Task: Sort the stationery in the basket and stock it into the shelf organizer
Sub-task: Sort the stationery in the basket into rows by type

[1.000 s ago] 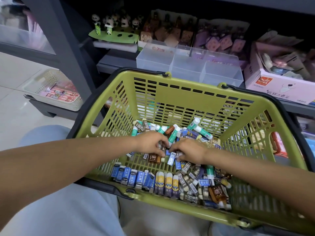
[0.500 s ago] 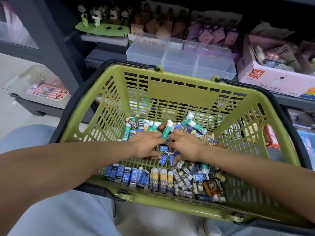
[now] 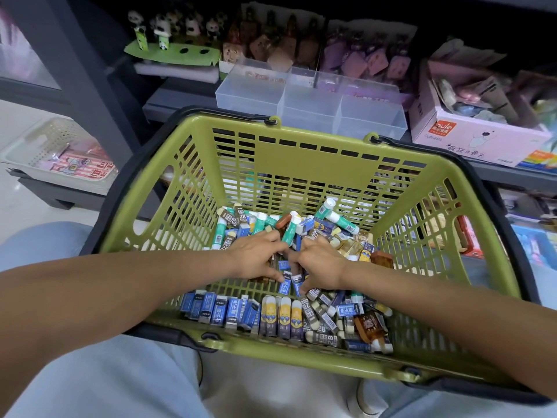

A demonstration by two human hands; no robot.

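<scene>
A green basket (image 3: 316,164) rests on my lap, its floor covered with small stationery. Blue erasers (image 3: 220,309) stand in a row along the near wall, beside three yellow-faced erasers (image 3: 281,316) and a heap of 2B erasers (image 3: 321,319). Green glue sticks (image 3: 327,211) and mixed pieces lie at the far side. My left hand (image 3: 256,260) and my right hand (image 3: 321,263) are down in the middle of the pile, side by side, fingers curled round small blue erasers (image 3: 286,283). A clear shelf organizer (image 3: 307,101) with empty compartments sits on the shelf behind the basket.
A pink cardboard box (image 3: 479,137) of goods stands right of the organizer. Panda figures (image 3: 162,34) on a green stand and brown and purple items fill the shelf back. A white perforated tray (image 3: 57,155) sits low at the left. My knees lie under the basket.
Both hands have dug a little nearer into the pile and shifted the small blue erasers between them. The view has tilted down and moved closer to the shelf.
</scene>
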